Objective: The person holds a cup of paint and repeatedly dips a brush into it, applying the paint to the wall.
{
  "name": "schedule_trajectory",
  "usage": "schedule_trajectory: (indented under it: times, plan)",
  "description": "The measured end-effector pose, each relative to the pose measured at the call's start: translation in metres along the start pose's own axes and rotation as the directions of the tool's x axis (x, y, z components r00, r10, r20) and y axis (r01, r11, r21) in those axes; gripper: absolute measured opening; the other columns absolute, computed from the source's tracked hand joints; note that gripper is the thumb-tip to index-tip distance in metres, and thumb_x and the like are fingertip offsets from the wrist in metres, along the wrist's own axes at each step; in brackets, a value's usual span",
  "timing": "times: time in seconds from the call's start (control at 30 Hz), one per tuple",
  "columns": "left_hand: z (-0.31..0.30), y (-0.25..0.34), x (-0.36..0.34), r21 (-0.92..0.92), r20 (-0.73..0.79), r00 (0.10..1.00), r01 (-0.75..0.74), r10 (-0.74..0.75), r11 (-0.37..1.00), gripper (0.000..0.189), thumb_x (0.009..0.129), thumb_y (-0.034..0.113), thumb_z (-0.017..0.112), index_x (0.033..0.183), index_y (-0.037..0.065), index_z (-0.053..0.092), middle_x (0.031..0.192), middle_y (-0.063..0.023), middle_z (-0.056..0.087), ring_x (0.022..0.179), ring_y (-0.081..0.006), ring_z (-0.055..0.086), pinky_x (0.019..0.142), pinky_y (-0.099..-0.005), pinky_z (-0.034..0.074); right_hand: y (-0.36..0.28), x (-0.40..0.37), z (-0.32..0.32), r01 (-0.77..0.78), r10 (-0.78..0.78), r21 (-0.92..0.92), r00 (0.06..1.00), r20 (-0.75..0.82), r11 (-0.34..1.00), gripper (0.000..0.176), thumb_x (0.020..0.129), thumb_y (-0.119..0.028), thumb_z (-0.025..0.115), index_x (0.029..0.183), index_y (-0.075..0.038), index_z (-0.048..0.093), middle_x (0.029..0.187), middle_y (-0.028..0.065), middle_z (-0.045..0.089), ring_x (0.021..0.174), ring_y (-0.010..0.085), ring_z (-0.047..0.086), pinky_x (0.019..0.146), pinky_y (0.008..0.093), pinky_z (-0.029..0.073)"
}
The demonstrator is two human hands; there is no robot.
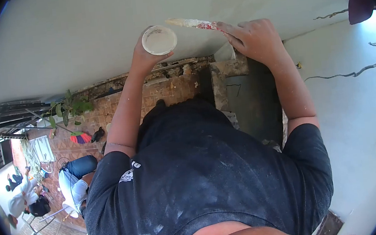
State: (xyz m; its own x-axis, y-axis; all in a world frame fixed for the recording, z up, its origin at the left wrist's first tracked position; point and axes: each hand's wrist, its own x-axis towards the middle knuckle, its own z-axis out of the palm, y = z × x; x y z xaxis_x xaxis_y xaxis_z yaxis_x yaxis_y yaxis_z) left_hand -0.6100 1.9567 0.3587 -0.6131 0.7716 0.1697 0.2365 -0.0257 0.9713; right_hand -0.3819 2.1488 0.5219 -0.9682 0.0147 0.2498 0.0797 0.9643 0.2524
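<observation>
In front of the smooth pale-grey wall [74, 42], the left hand [143, 55] grips one round white cup [159, 40], its open mouth showing, and the right hand [257, 39] is closed round one long, narrow, cream-tipped tool [194, 23] smeared white and red, its tip near the cup's rim. A rough concrete ledge [229, 68] juts by the wall-side edge of the brown tiled floor [107, 108]. Toward the floor's left edge are one leafy green plant [68, 107], one pink-and-purple fan-shaped broom head [80, 138] and at least two people [72, 182].
</observation>
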Motion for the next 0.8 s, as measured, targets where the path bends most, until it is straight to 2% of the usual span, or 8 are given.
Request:
schedule_trajectory:
  times: [0.13,0.23,0.33,0.43,0.53,0.63,0.73,0.8]
  plan:
    - [0.001,-0.002,0.006,-0.027,0.025,0.999,-0.026,0.027,0.999,0.088,0.057,0.018,0.093,0.131,0.001,0.047,0.120,-0.0110,0.061,0.113,-0.0212,0.058,0.099,-0.0355,0.048,-0.015,0.023,-0.023,0.084,-0.059,-0.173,0.987,0.150,0.981,0.029,0.089,-0.021,0.055,0.116,-0.023,0.067,0.061,0.0032,0.061,0.057,0.0226,0.062,0.050,0.0364,0.047]
    - [0.003,-0.003,0.009,-0.061,0.004,0.999,-0.048,0.048,0.997,0.087,0.057,0.018,0.093,0.129,0.000,0.048,0.120,-0.0110,0.061,0.113,-0.0210,0.058,0.098,-0.0354,0.048,-0.026,0.035,-0.032,0.095,-0.021,-0.251,0.959,0.282,0.963,0.031,0.090,-0.030,0.057,0.120,-0.029,0.065,0.062,0.0030,0.058,0.056,0.0248,0.058,0.054,0.0368,0.046]
    - [0.003,-0.005,0.014,-0.102,-0.018,0.997,-0.070,0.068,0.992,0.086,0.057,0.018,0.093,0.129,0.000,0.048,0.120,-0.0111,0.061,0.112,-0.0211,0.058,0.097,-0.0352,0.049,-0.033,0.043,-0.048,0.054,0.001,-0.183,0.958,0.288,0.982,0.025,0.089,-0.024,0.055,0.108,-0.022,0.071,0.068,0.0062,0.064,0.067,0.0250,0.065,0.061,0.0387,0.051]
    - [0.000,0.001,0.018,-0.112,-0.004,0.996,-0.089,0.089,0.990,0.086,0.058,0.018,0.092,0.129,0.000,0.048,0.120,-0.0111,0.061,0.112,-0.0212,0.058,0.098,-0.0353,0.048,-0.035,0.044,-0.052,-0.027,0.064,-0.127,0.952,0.298,0.992,0.028,0.087,-0.026,0.056,0.110,-0.023,0.071,0.070,0.0092,0.064,0.070,0.0279,0.065,0.066,0.0420,0.051]
    - [-0.007,0.001,0.025,-0.144,0.025,0.994,-0.099,0.103,0.985,0.086,0.059,0.018,0.092,0.129,0.000,0.048,0.120,-0.0110,0.061,0.113,-0.0214,0.058,0.098,-0.0355,0.048,-0.032,0.047,-0.048,-0.081,0.094,-0.053,0.949,0.302,0.995,0.032,0.084,-0.027,0.057,0.112,-0.024,0.071,0.074,0.0118,0.065,0.073,0.0309,0.064,0.071,0.0430,0.052]
    - [-0.011,-0.008,0.029,-0.174,0.062,0.992,-0.101,0.113,0.979,0.086,0.059,0.018,0.092,0.130,0.001,0.047,0.120,-0.0107,0.061,0.113,-0.0213,0.058,0.098,-0.0355,0.048,-0.018,0.048,-0.035,-0.160,0.110,0.134,0.941,0.321,0.978,0.033,0.082,-0.026,0.058,0.111,-0.023,0.072,0.076,0.0137,0.066,0.075,0.0339,0.062,0.073,0.0424,0.051]
    - [-0.018,-0.009,0.032,-0.180,0.100,0.990,-0.084,0.103,0.980,0.086,0.059,0.017,0.091,0.131,0.001,0.047,0.121,-0.0105,0.061,0.114,-0.0210,0.057,0.099,-0.0352,0.047,0.000,0.048,-0.019,-0.268,0.109,0.370,0.911,0.397,0.889,0.032,0.081,-0.022,0.060,0.110,-0.020,0.073,0.076,0.0131,0.067,0.073,0.0307,0.063,0.072,0.0399,0.050]
    - [-0.024,-0.013,0.033,-0.195,0.120,0.988,-0.070,0.094,0.978,0.085,0.060,0.016,0.091,0.131,0.001,0.047,0.121,-0.0105,0.060,0.114,-0.0208,0.057,0.099,-0.0350,0.047,0.011,0.042,-0.003,-0.284,0.096,0.551,0.934,0.344,0.785,0.033,0.081,-0.018,0.062,0.112,-0.010,0.071,0.069,0.0096,0.066,0.063,0.0237,0.059,0.064,0.0353,0.047]
